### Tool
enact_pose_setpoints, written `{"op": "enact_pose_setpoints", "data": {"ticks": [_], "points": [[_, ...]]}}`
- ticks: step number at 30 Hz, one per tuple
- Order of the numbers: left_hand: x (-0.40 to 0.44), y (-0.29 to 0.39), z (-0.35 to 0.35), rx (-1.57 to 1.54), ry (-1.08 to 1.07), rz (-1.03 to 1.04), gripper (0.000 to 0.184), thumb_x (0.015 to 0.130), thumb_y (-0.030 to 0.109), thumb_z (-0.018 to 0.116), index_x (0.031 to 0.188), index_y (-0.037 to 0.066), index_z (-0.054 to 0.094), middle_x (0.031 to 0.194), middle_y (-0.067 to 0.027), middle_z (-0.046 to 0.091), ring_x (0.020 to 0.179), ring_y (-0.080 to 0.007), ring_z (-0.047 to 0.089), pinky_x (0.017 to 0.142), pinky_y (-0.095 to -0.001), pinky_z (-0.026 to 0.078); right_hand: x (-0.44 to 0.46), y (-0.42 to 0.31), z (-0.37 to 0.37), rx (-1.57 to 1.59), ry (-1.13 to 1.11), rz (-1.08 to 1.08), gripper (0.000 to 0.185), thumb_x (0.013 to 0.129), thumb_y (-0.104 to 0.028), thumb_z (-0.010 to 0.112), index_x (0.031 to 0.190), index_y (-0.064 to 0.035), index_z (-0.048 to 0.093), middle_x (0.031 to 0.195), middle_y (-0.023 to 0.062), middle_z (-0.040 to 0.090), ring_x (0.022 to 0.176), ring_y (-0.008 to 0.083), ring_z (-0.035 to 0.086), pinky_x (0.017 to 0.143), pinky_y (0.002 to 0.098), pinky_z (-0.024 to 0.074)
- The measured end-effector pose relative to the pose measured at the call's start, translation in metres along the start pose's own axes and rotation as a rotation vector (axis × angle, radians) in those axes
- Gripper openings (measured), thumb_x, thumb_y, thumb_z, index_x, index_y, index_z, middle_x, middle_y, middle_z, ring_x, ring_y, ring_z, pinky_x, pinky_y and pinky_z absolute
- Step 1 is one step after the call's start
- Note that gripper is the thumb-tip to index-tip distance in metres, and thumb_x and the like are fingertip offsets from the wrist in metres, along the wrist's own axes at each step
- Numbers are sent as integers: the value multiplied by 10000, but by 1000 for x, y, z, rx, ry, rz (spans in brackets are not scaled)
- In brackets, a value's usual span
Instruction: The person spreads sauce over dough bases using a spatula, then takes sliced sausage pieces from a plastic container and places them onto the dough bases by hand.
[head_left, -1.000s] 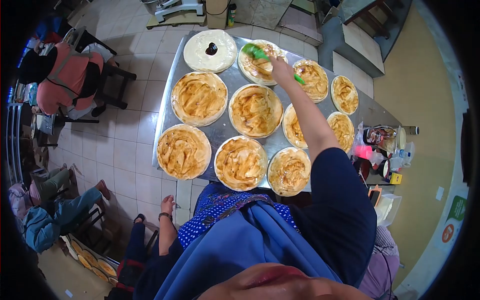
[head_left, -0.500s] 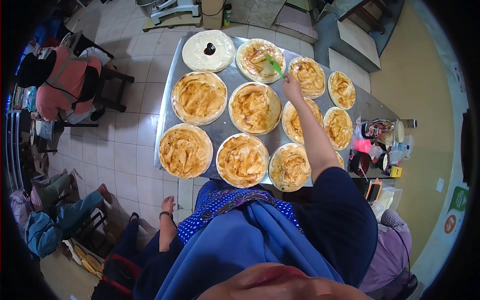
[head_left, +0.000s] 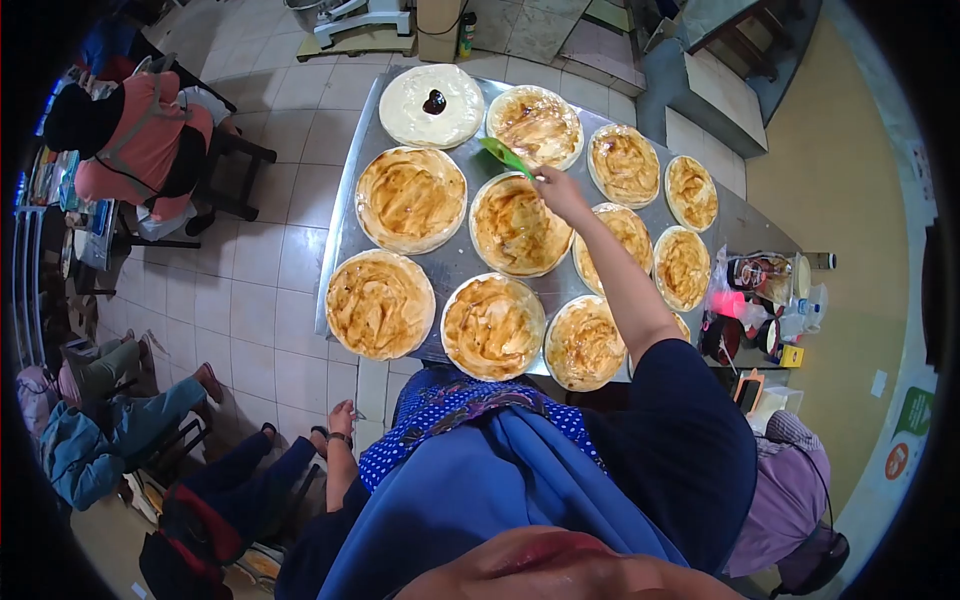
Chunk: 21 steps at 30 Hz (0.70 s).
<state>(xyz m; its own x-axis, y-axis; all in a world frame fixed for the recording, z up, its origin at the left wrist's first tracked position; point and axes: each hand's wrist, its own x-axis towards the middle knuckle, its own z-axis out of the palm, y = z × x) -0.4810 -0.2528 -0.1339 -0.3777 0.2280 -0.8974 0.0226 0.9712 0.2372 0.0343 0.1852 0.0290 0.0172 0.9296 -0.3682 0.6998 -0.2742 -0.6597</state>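
My right hand (head_left: 562, 194) is closed around the handle of a green spatula (head_left: 505, 155). Its blade hovers at the gap between a back-row round (head_left: 535, 125) and the middle round (head_left: 519, 222); contact cannot be made out. Both are pale, doughy-looking discs smeared with glossy brown spread. At the back left, a cream-coloured round (head_left: 430, 118) carries one dark brown blob (head_left: 434, 102) in its middle. Several other brown-smeared rounds cover the metal table (head_left: 338, 265). Down at my side, away from the table, my left hand (head_left: 342, 417) has loosely curled fingers, with nothing visible in them.
Jars, bags and a pink container (head_left: 731, 304) crowd the table's right end beside a yellow box (head_left: 791, 357). A person in a pink top (head_left: 140, 150) sits at the left. Other people sit at lower left; someone in purple (head_left: 790, 490) is at lower right.
My right hand and the green spatula have moved left and toward me, off the back-row round. My left hand has shifted slightly. The whole view has drifted a little.
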Motion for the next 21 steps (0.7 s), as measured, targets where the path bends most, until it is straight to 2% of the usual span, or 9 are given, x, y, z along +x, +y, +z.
{"op": "enact_pose_setpoints", "data": {"ticks": [1, 2, 4, 6, 13, 15, 17, 19, 21], "points": [[-3, -3, 0, 13, -26, -15, 443, 853, 404, 567, 1207, 140, 533, 1010, 8, 600, 849, -137, 583, 574, -339, 409, 15, 5, 2, 32, 98, -42, 248, 852, -166, 531, 1062, -64, 615, 857, 178, 659, 767, 316, 629, 681, 394, 477], [-5, -5, 1, 26, -52, -30, 446, 855, 403, 562, 1213, 139, 530, 1022, 4, 601, 858, -140, 584, 575, -342, 410, 33, 10, -7, 32, 93, -44, 248, 852, -166, 531, 1062, -64, 615, 857, 178, 659, 767, 316, 629, 681, 394, 477], [-12, -4, 3, 36, -44, -29, 449, 858, 405, 555, 1218, 138, 528, 1032, 4, 598, 858, -138, 580, 585, -338, 412, 56, -2, -29, 112, 412, 89, 275, 826, -162, 552, 1074, -64, 618, 882, 180, 662, 801, 311, 634, 705, 387, 483], [-19, 2, 7, -64, 67, -19, 372, 837, 353, 605, 1121, 113, 597, 869, 17, 620, 680, -92, 563, 455, -252, 360, 90, 0, -25, 39, 430, 33, 282, 815, -161, 555, 1072, -63, 621, 905, 194, 657, 835, 323, 633, 730, 387, 484], [-14, 7, 13, -115, 43, 25, 367, 839, 335, 619, 1113, 92, 596, 842, 15, 607, 642, -94, 551, 437, -233, 349, 30, -7, -8, -331, 173, -157, 301, 810, -139, 509, 1086, -81, 616, 982, 220, 630, 916, 363, 609, 808, 438, 472], [-13, 10, 13, -135, 17, 30, 345, 847, 312, 617, 1103, 82, 597, 797, 21, 586, 611, -86, 536, 419, -224, 333, -8, 0, -36, -524, 100, -59, 298, 818, -149, 500, 1091, -119, 617, 980, 189, 634, 900, 350, 612, 774, 440, 481], [-16, 13, 14, -131, 23, 18, 334, 852, 306, 612, 1099, 81, 598, 779, 25, 576, 602, -83, 530, 414, -224, 328, -27, 38, -63, -615, 222, -158, 276, 835, -164, 484, 1069, -149, 629, 997, 159, 632, 898, 334, 614, 750, 430, 485], [-15, 12, 13, -120, 27, 4, 324, 857, 301, 606, 1094, 80, 600, 761, 29, 566, 594, -79, 523, 409, -224, 323, -44, 11, -97, -769, 250, 49, 257, 839, -181, 499, 1053, -166, 640, 1017, 135, 631, 918, 310, 612, 766, 421, 482], [-11, 10, 14, -114, 19, -3, 309, 851, 287, 612, 1081, 80, 604, 761, 33, 569, 590, -79, 519, 409, -231, 324, -35, 13, -98, -651, 319, -13, 256, 842, -189, 503, 1057, -167, 639, 1015, 123, 633, 923, 305, 611, 773, 422, 479]]}}
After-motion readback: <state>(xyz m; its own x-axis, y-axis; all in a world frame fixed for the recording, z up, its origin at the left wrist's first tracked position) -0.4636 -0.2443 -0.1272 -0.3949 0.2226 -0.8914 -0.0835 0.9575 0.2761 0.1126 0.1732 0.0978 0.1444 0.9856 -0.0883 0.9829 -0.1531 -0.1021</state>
